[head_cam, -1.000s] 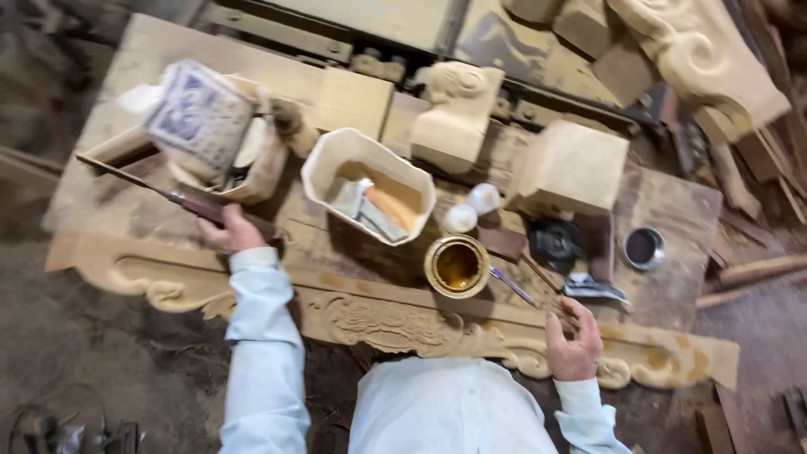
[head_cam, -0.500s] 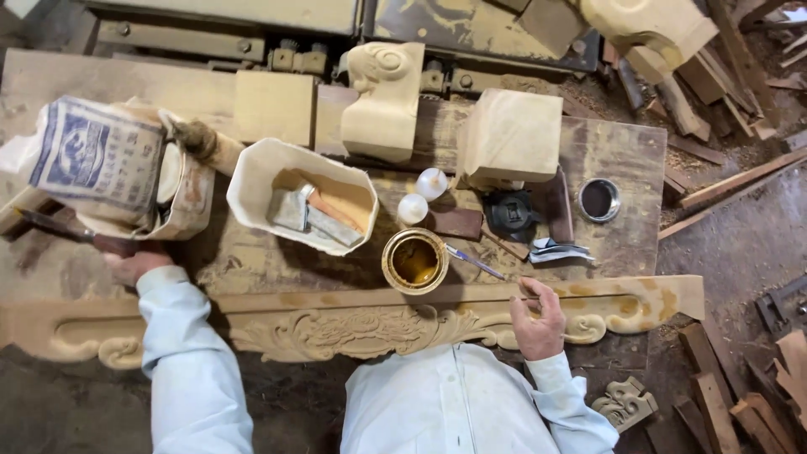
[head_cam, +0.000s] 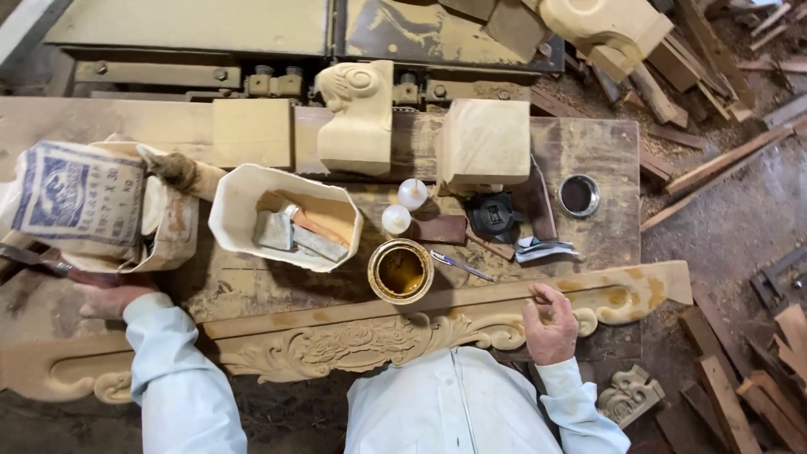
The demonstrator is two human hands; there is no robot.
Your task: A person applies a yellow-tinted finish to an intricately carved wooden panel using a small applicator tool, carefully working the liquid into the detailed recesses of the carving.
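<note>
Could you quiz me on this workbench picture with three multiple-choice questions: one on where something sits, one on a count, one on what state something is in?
1. Where is the open tin of amber liquid?
A. just behind the carved wooden panel
B. on the floor
C. inside the white tub

2. How many small white round-topped bottles stand behind the tin?
A. none
B. two
C. five

3. How is the right hand?
A. flat on the floor
B. gripping a hammer
C. resting on the carved panel, fingers curled

Key: 1 A, the tin stands at the panel's far edge. 2 B, two stand side by side. 3 C, it lies on the panel; the left hand holds a dark flat tool.
</note>
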